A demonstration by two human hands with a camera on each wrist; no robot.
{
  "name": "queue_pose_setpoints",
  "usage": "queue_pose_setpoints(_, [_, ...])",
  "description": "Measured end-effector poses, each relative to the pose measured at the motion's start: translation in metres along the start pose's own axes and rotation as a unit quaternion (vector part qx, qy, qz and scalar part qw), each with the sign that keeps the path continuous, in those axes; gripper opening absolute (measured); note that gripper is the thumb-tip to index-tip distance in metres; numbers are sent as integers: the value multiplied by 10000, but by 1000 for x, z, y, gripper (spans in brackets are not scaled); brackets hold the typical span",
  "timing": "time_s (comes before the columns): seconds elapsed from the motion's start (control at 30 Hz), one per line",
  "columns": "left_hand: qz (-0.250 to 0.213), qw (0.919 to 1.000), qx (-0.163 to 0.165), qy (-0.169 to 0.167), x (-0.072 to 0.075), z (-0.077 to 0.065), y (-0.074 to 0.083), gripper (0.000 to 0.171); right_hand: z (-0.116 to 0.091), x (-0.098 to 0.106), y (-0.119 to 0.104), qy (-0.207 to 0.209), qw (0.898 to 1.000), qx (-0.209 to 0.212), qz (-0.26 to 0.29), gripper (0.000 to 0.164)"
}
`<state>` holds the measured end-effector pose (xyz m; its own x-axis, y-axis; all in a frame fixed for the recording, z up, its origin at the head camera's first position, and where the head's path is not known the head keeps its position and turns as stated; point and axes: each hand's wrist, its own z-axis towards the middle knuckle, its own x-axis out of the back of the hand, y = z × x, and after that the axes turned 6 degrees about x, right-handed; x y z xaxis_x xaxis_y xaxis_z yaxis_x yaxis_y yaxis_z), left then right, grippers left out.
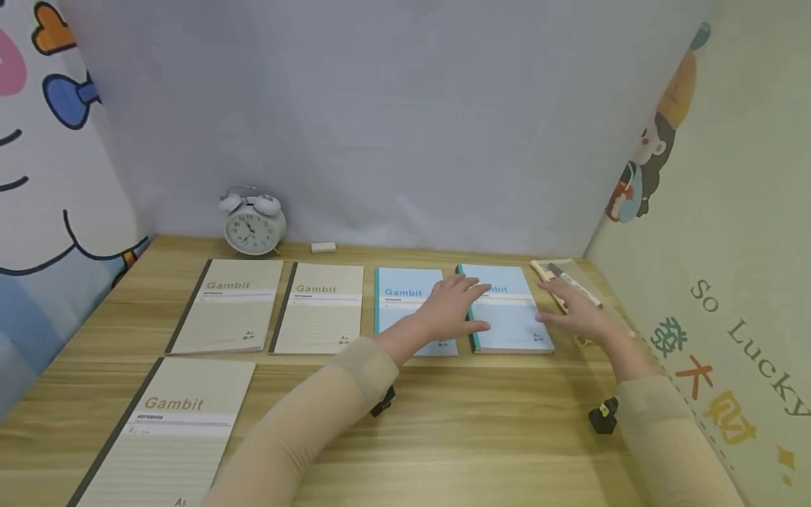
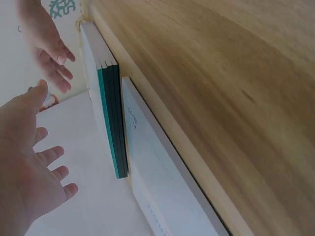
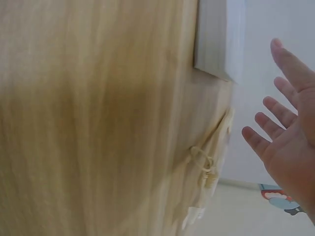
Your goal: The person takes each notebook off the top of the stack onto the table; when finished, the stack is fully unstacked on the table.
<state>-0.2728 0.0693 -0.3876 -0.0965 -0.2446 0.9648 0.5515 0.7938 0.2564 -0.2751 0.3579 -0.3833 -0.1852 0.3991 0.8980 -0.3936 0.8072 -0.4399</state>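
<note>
Two places along the row hold pale blue Gambit notebooks with teal spines. The right one (image 1: 507,327) is a small stack in the left wrist view, its several teal spines (image 2: 112,123) lying one on another. Beside it lies the left blue notebook (image 1: 394,283), partly covered by my left forearm and hand. My left hand (image 1: 446,310) hovers with spread fingers over the gap between them, thumb toward the right stack. At that stack's right edge, my right hand (image 1: 579,313) is held up with fingers extended and nothing in them, overlapping a beige-edged pouch (image 1: 540,269).
Beige Gambit notebooks lie at left: one (image 1: 222,317), another (image 1: 319,313), and a nearer one (image 1: 167,436). A white alarm clock (image 1: 252,231) and a small white block (image 1: 323,247) stand behind them. A marker-like pen (image 1: 586,289) lies on the pouch. Walls border the table's back and right.
</note>
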Motion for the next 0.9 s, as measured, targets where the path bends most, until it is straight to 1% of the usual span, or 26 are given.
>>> queue_pose_setpoints(0.17, [35, 9997, 193, -117, -12, 7, 9, 73, 0, -11, 12, -23, 10000, -3, -54, 80])
queue_pose_setpoints(0.33, [90, 9984, 478, -275, -19, 12, 13, 74, -2, -19, 17, -100, 9998, -152, 38, 83])
queue_pose_setpoints(0.47, [96, 9961, 774, -422, -23, 14, 13, 74, -1, -21, 17, -241, 9993, -215, -200, 82])
queue_pose_setpoints(0.57, [112, 9946, 897, -501, -28, 15, 9, 76, -1, -21, 17, -382, 9982, -303, -347, 82])
queue_pose_setpoints(0.7, [-38, 9934, 1011, -544, -32, 15, 7, 79, -1, -21, 18, -481, 9978, -385, -260, 82])
queue_pose_setpoints(0.9, [-368, 9894, 1230, -685, -31, 16, 8, 80, 1, -21, 16, -505, 9977, -398, -224, 79])
